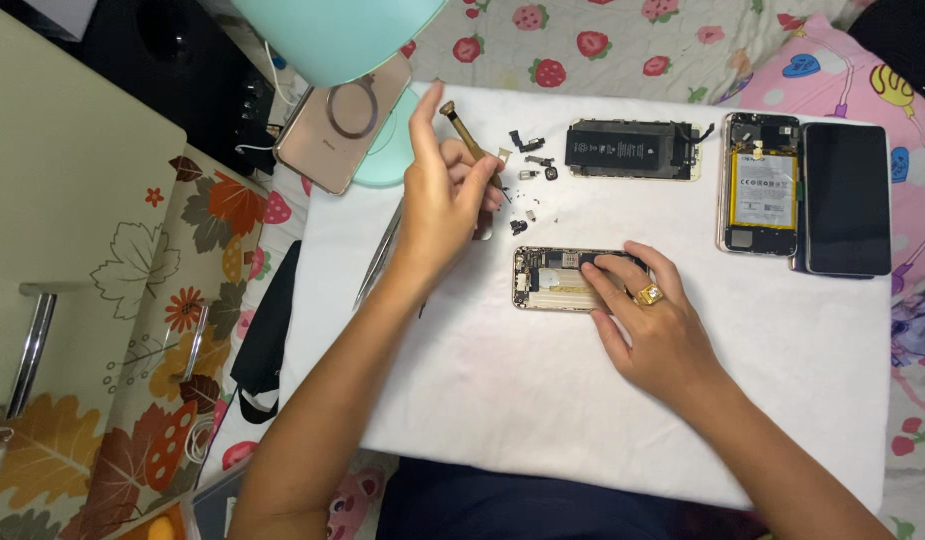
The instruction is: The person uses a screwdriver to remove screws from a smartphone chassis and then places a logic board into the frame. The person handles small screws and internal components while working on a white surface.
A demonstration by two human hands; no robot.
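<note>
White work mat (pixel 542 400): left hand (pixel 444 205) gripping screwdriver (pixel 472 140), right hand (pixel 650 325) flat, holding nothing, on opened phone (pixel 557 285).

Item 1: screwdriver (pixel 472 140), slim, brass-coloured handle with a flared cap. I see it tilted, cap toward the upper left of the frame, tip pointing down-right, in the upper middle of the frame.

Item 2: opened phone chassis (pixel 567 279), gold-edged, back shell facing up with its inner boards and metal shields exposed. I note it lying flat and lengthwise on the white cloth (pixel 542 390), just right of frame centre, its right end covered by fingers.
</note>
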